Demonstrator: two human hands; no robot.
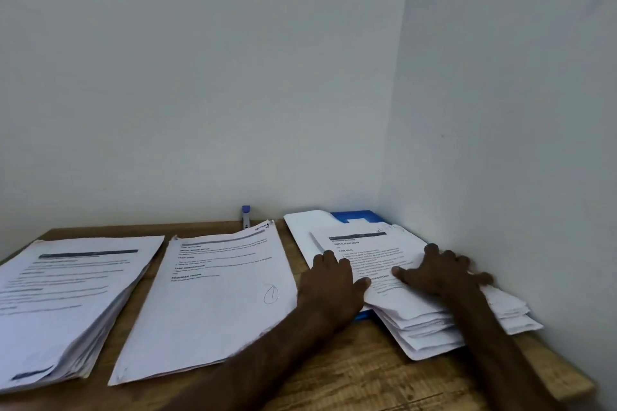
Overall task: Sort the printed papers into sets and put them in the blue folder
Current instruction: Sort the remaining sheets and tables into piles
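Two bare forearms, uncovered as far as the picture shows, end in a bare left hand (329,280) and a bare right hand (440,274), the right slightly blurred.

Flat blue plastic folder (370,215) mostly buried!
Loose white printed sheets (417,320) covered it; thick left paper stack (66,294) ran off-frame, print unreadably blurred.

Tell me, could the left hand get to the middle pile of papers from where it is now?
Probably yes. The left hand lies on the left edge of the right-hand stack, just beside the middle pile; only a narrow strip of table separates them, and nothing stands between.
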